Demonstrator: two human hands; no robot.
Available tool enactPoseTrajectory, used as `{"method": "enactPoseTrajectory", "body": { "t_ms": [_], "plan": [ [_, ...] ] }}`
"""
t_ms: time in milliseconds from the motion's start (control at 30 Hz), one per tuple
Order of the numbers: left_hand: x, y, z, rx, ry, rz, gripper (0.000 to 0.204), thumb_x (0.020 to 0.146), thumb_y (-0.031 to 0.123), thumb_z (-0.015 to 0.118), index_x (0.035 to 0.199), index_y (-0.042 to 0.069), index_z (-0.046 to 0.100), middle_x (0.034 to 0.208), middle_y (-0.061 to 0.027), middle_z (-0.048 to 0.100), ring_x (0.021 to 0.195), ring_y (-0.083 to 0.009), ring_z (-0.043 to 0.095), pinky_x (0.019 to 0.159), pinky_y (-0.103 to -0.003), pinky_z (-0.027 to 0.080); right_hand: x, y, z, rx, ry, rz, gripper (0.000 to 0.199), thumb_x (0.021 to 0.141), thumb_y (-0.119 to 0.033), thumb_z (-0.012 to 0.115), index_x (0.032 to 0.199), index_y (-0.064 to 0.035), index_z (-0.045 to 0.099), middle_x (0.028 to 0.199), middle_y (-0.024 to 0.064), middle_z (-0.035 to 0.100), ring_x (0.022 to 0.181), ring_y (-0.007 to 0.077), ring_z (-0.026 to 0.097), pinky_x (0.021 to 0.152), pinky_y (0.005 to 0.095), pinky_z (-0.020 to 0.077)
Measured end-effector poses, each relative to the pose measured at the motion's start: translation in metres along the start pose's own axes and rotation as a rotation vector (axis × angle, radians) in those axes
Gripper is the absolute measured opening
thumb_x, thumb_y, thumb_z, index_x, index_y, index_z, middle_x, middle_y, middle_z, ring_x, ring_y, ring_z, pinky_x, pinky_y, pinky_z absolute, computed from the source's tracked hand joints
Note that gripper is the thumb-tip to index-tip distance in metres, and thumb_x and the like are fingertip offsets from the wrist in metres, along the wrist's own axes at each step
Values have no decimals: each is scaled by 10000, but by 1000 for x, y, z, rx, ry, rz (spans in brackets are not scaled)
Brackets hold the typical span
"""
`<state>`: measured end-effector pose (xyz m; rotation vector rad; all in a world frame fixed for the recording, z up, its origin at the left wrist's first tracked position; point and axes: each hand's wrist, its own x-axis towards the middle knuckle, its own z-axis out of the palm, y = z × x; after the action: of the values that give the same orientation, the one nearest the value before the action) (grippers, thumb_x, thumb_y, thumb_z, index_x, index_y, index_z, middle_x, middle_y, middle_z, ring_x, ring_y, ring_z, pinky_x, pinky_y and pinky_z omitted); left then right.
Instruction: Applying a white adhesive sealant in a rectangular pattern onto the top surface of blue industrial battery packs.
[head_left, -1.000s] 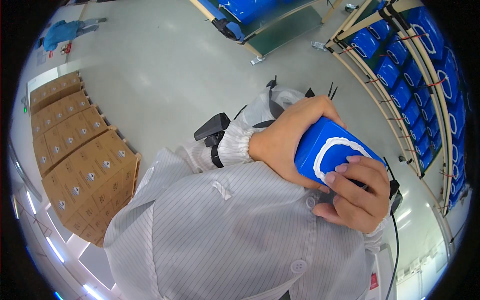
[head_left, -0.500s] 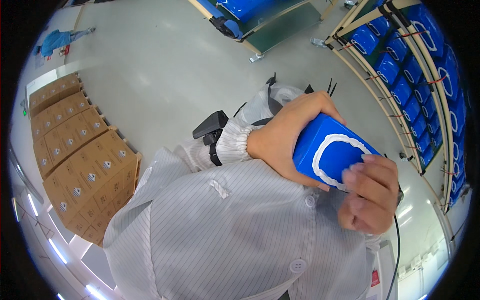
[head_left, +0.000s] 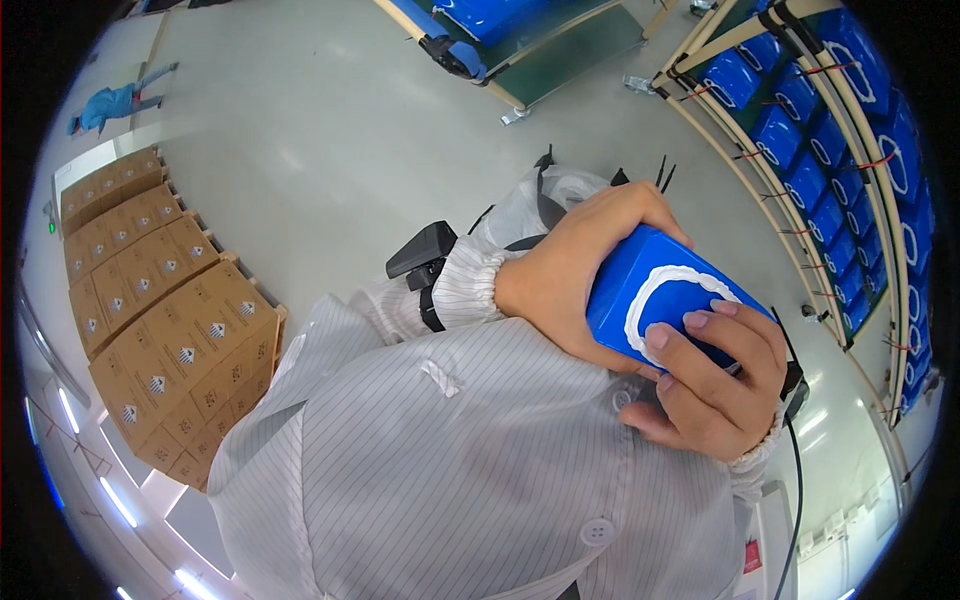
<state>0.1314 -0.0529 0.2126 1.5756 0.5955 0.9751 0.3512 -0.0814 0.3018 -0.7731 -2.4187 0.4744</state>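
My left hand (head_left: 570, 265) is closed around a blue wrapped pack (head_left: 625, 297), held in front of my chest. Its thumb and fingers grip opposite sides of the box-shaped pack. A raised white ring (head_left: 640, 318), soft-looking and uneven, runs around the face turned up to me. My right hand (head_left: 720, 385) has its fingers spread over that face, with fingertips on the ring and inside it. The right thumb stands apart from the pack, near my coat. Part of the ring's lower right side is hidden under the right fingers.
On the right, a tilted rack (head_left: 800, 215) holds several similar blue packs with white rings and thin red and black wires. A cart (head_left: 570, 60) stands ahead. Stacked cardboard boxes (head_left: 190, 340) sit on pallets at left. Farther off is a person in blue (head_left: 110, 105).
My right hand has moved from the pack's lower right edge onto its face, its curled, blurred fingers now stretched out. The left hand and the pack stay in place. The distant person has shifted slightly.
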Motion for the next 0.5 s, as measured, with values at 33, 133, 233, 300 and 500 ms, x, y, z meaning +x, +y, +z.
{"method": "enactPoseTrajectory", "body": {
  "t_ms": [33, 133, 233, 300, 500],
  "plan": [
    [0, 0, 0, 11, 1, 5, 964, 577, 375, 995, 1315, 51, 466, 1263, -153, 595, 1096, -266, 553, 963, -404, 449, 0, 0, 0, 2, 7, -10, 332, 854, -415, 776, 923, -177, 555, 1057, 18, 733, 936, 225, 662, 855, 417, 564],
    [-1, -1, -1, 18, 7, 9, 966, 576, 377, 994, 1316, 50, 467, 1272, -151, 596, 1094, -264, 549, 963, -404, 447, -5, -1, 2, 11, 21, -11, 335, 864, -426, 768, 940, -183, 550, 1062, 6, 733, 948, 225, 661, 864, 412, 565],
    [2, -3, -1, 8, 6, 17, 968, 572, 380, 992, 1316, 49, 468, 1281, -147, 595, 1091, -263, 545, 963, -403, 444, -3, -2, 2, 5, 33, 19, 333, 874, -426, 762, 952, -185, 546, 1062, 0, 733, 952, 226, 662, 870, 410, 566],
    [1, -4, 0, 5, 5, 27, 970, 569, 382, 992, 1315, 49, 468, 1284, -144, 595, 1090, -262, 543, 963, -402, 443, -2, -2, 3, -4, 36, 36, 332, 877, -425, 762, 953, -185, 544, 1058, -1, 733, 951, 225, 664, 870, 410, 567],
    [2, -5, 1, 1, 10, 18, 967, 566, 377, 987, 1314, 50, 468, 1276, -138, 596, 1083, -257, 542, 969, -401, 437, -3, -1, 4, -10, 46, 14, 324, 885, -419, 758, 936, -174, 552, 1053, 5, 735, 961, 230, 670, 869, 415, 568]
  ]
}}
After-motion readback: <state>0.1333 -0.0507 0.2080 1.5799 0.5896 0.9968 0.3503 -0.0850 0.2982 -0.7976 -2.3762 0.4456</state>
